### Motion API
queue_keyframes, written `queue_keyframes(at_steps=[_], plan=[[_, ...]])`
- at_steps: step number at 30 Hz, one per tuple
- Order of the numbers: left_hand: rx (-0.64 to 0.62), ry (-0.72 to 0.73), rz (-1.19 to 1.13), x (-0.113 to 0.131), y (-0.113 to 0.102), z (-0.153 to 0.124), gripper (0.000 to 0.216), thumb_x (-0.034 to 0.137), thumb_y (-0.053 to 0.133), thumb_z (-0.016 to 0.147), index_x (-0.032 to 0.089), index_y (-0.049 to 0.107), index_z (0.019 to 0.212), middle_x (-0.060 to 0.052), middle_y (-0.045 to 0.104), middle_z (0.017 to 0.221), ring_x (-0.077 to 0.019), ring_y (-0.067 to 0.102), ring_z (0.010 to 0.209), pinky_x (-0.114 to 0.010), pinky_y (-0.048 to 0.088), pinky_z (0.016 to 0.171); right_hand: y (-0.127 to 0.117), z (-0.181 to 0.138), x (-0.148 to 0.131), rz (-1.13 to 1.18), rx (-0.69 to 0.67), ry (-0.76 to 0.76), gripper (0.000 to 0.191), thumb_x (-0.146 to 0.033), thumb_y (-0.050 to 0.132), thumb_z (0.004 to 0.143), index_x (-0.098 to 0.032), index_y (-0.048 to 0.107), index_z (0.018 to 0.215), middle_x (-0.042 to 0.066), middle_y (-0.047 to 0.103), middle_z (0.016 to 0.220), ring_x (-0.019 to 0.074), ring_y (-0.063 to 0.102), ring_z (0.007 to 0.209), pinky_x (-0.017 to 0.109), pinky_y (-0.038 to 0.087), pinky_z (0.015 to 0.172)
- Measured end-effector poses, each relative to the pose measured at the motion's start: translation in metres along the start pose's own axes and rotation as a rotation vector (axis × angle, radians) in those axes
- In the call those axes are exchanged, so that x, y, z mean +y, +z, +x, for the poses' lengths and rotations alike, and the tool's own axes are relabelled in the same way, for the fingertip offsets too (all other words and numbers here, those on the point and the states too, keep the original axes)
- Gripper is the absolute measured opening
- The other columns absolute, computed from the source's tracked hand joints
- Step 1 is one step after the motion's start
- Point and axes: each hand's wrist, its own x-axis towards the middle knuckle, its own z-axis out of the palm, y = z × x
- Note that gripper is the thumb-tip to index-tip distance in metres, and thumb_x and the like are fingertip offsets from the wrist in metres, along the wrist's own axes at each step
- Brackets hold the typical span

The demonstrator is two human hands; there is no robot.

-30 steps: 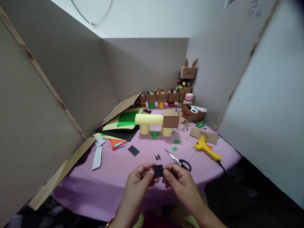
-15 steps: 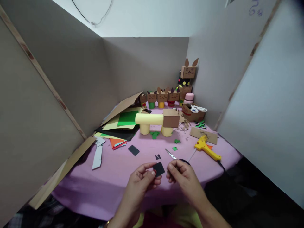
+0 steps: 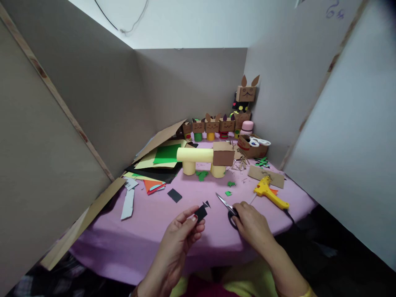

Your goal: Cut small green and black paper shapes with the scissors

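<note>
My left hand (image 3: 183, 231) pinches a small black paper piece (image 3: 201, 213) between thumb and fingers, a little above the purple tablecloth (image 3: 148, 222). My right hand (image 3: 251, 222) rests on the black handles of the scissors (image 3: 227, 207), fingers curled over them; the blades lie on the cloth and point up-left. Two tiny black paper triangles (image 3: 207, 203) lie just beyond the held piece. Further back stands a pale yellow paper-tube figure (image 3: 198, 159) with a brown cardboard box head (image 3: 223, 155).
A yellow glue gun (image 3: 269, 192) lies right of the scissors. Coloured paper sheets (image 3: 157, 167) and cardboard pile up at the left. Small box-headed figures (image 3: 213, 128) line the back wall beside a cardboard box with white scissors (image 3: 255, 144). Board partitions enclose three sides.
My right hand let go of the black paper piece and moved right and down onto the scissors' handles. My left hand kept the piece and tilted it.
</note>
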Motion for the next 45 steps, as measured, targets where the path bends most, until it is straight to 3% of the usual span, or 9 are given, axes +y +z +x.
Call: queue_keyframes(at_steps=[4, 7, 10, 14, 17, 21, 25, 33, 45], plan=[[0.003, 0.006, -0.020, 0.001, -0.001, 0.000, 0.021, 0.004, 0.061, 0.077, 0.013, 0.063, 0.096, -0.003, 0.069, 0.063, -0.0084, 0.065, 0.051, -0.013, 0.052, 0.047, 0.001, 0.000, 0.004, 0.139, 0.028, -0.004, 0.030, -0.012, 0.046, 0.083, -0.016, 0.054, 0.111, 0.012, 0.060, 0.101, 0.0240, 0.057, 0.087, 0.033, 0.043, 0.070], [0.004, 0.005, -0.034, 0.001, -0.001, 0.001, 0.020, 0.002, 0.059, 0.079, 0.012, 0.062, 0.096, -0.003, 0.069, 0.063, -0.0080, 0.064, 0.050, -0.013, 0.052, 0.046, 0.002, -0.010, -0.001, 0.811, 0.020, 0.064, 0.032, -0.023, 0.050, 0.085, -0.019, 0.050, 0.117, 0.006, 0.059, 0.095, 0.0172, 0.056, 0.073, 0.029, 0.044, 0.066], [0.008, 0.015, -0.051, 0.002, -0.001, 0.002, 0.020, 0.001, 0.058, 0.079, 0.012, 0.062, 0.095, -0.002, 0.068, 0.062, -0.0075, 0.064, 0.050, -0.012, 0.052, 0.046, 0.006, -0.027, -0.015, 1.662, -0.184, 0.183, 0.035, -0.036, 0.066, 0.076, -0.017, 0.057, 0.104, 0.001, 0.058, 0.081, 0.0101, 0.051, 0.058, 0.023, 0.042, 0.055], [0.016, 0.020, -0.069, 0.004, -0.001, 0.001, 0.019, 0.001, 0.058, 0.078, 0.012, 0.062, 0.093, -0.002, 0.068, 0.063, -0.0073, 0.064, 0.049, -0.012, 0.052, 0.046, 0.014, -0.047, -0.031, 2.145, -0.495, 0.340, 0.042, -0.042, 0.075, 0.067, -0.017, 0.063, 0.099, 0.001, 0.063, 0.076, 0.0069, 0.050, 0.053, 0.019, 0.042, 0.049], [0.030, 0.020, -0.083, 0.007, -0.002, 0.001, 0.019, 0.001, 0.058, 0.079, 0.011, 0.063, 0.094, -0.003, 0.069, 0.065, -0.0073, 0.064, 0.049, -0.013, 0.052, 0.046, 0.014, -0.054, -0.036, 2.217, -0.614, 0.332, 0.050, -0.041, 0.078, 0.064, -0.017, 0.064, 0.104, 0.002, 0.067, 0.073, 0.0054, 0.051, 0.048, 0.016, 0.040, 0.047], [0.038, 0.024, -0.097, 0.009, -0.004, 0.002, 0.018, 0.001, 0.058, 0.079, 0.011, 0.062, 0.095, -0.004, 0.070, 0.066, -0.0074, 0.064, 0.047, -0.012, 0.052, 0.043, 0.010, -0.056, -0.039, 2.165, -0.633, 0.177, 0.040, -0.038, 0.074, 0.070, -0.014, 0.063, 0.101, 0.004, 0.069, 0.069, 0.0054, 0.056, 0.043, 0.014, 0.036, 0.041], [0.042, 0.045, -0.111, 0.011, -0.005, 0.001, 0.017, 0.002, 0.057, 0.080, 0.011, 0.063, 0.093, -0.004, 0.070, 0.066, -0.0078, 0.065, 0.048, -0.012, 0.053, 0.044, 0.008, -0.058, -0.043, 2.115, -0.726, 0.055, 0.050, -0.043, 0.071, 0.071, -0.017, 0.055, 0.111, 0.006, 0.071, 0.070, 0.0103, 0.063, 0.045, 0.015, 0.040, 0.043], [0.038, 0.070, -0.133, 0.009, -0.010, 0.004, 0.020, 0.003, 0.058, 0.079, 0.011, 0.064, 0.097, -0.006, 0.072, 0.074, -0.0090, 0.068, 0.054, -0.013, 0.055, 0.048, 0.006, -0.065, -0.049, 2.068, -0.753, 0.108, 0.050, -0.044, 0.072, 0.069, -0.015, 0.054, 0.106, 0.011, 0.071, 0.084, 0.0155, 0.068, 0.060, 0.019, 0.045, 0.049], [0.053, 0.083, -0.152, 0.011, -0.009, 0.002, 0.019, 0.001, 0.057, 0.079, 0.012, 0.065, 0.093, -0.003, 0.070, 0.069, -0.0078, 0.066, 0.051, -0.012, 0.054, 0.047, 0.006, -0.067, -0.049, 2.054, -0.798, 0.106, 0.049, -0.042, 0.070, 0.070, -0.014, 0.053, 0.106, 0.009, 0.070, 0.074, 0.0156, 0.067, 0.058, 0.018, 0.042, 0.049]])
